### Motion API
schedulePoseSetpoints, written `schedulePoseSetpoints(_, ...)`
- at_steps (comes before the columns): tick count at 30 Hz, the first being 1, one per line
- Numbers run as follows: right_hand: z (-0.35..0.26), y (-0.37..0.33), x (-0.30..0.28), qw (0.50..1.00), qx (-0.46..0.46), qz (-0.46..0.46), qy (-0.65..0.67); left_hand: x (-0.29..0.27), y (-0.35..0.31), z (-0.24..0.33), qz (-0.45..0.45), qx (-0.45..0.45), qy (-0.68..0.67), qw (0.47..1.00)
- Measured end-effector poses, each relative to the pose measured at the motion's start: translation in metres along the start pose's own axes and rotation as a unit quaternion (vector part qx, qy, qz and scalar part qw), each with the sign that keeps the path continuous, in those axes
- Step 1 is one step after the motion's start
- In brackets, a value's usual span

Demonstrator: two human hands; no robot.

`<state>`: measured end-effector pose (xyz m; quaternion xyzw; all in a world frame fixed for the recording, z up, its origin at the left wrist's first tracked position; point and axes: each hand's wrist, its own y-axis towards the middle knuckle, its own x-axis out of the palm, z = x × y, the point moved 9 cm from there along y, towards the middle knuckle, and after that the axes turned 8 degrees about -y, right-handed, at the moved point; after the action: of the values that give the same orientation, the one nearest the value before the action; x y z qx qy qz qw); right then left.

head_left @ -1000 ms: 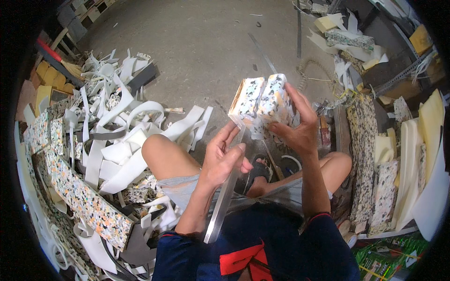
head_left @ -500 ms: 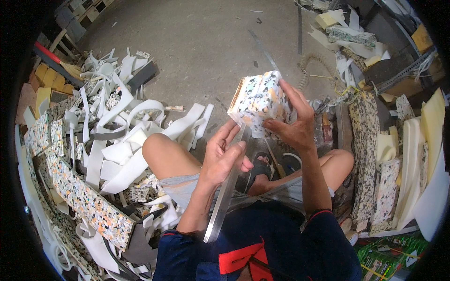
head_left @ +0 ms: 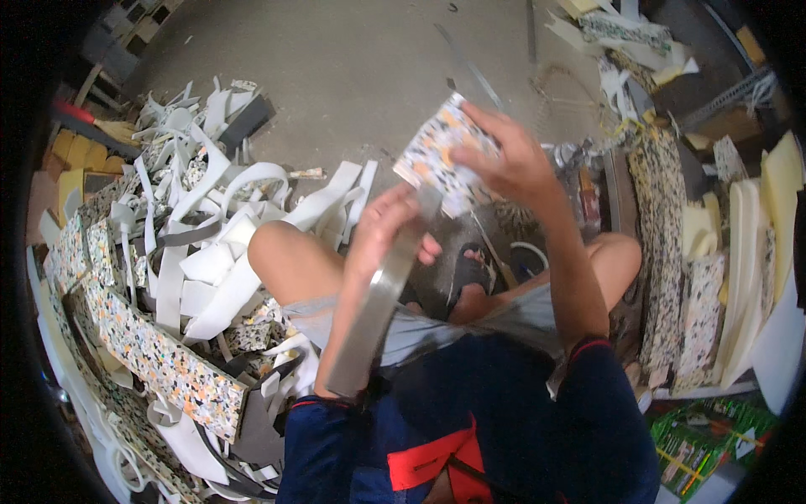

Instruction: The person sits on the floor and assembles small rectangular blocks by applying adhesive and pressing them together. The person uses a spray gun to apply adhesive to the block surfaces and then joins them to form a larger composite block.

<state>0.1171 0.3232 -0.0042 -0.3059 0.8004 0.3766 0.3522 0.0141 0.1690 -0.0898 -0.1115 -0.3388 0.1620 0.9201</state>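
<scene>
In my right hand (head_left: 516,164) is a speckled foam block (head_left: 441,147), white with orange and black flecks, gripped with the thumb on its face and the fingers along its far edge. My left hand (head_left: 378,235) is closed around a long, flat, shiny metal strip (head_left: 369,323), whose exact kind I cannot make out. The strip slants down along my left forearm. Its upper end meets the block's lower edge, and whether it touches is blurred. Both hands are held above my bent legs.
White foam offcuts (head_left: 218,265) are heaped at my left beside a long speckled foam slab (head_left: 159,353). Upright foam sheets (head_left: 659,252) line my right. A red-handled brush (head_left: 80,113) lies at the far left, and green packages (head_left: 714,445) sit at the lower right.
The foam block has tilted and moved slightly left and nearer. The metal strip has turned to show its broad face. Both hands have shifted left and are more blurred.
</scene>
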Motion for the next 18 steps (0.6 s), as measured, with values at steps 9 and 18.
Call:
schedulePoseSetpoints(9, 0.018, 0.01, -0.01, 0.991, 0.08, -0.109, 0.013, -0.021, 0.015, -0.007, 0.038, -0.049, -0.205, 0.977)
schedulePoseSetpoints(18, 0.012, 0.001, -0.021, 0.991, 0.065, -0.115, -0.019, -0.017, 0.012, -0.009, 0.037, -0.066, -0.185, 0.98)
